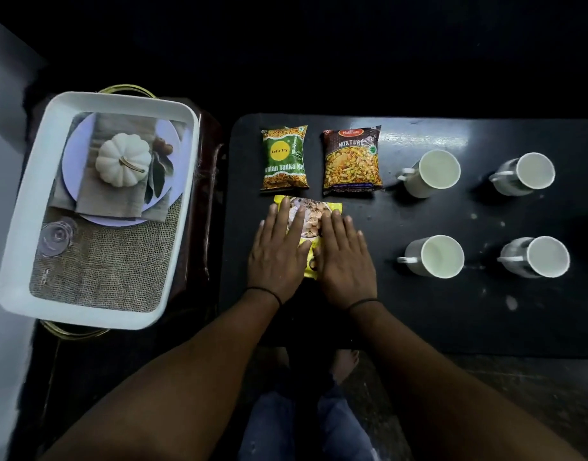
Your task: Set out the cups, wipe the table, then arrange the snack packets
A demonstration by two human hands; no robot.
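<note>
Fingers of both hands, left hand [277, 252] and right hand [345, 257], lie flat, outstretched on yellow packet [310, 212]

"Let's Try" green packet [285, 158] — "MIXTURE" brown packet [352, 160]

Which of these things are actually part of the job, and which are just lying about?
Part of the job:
- green packet
- brown Mixture packet
- yellow packet, pressed flat under the left hand and right hand
- four white cups
- black table

Lying about:
- white tray, printed with a pumpkin picture
</note>
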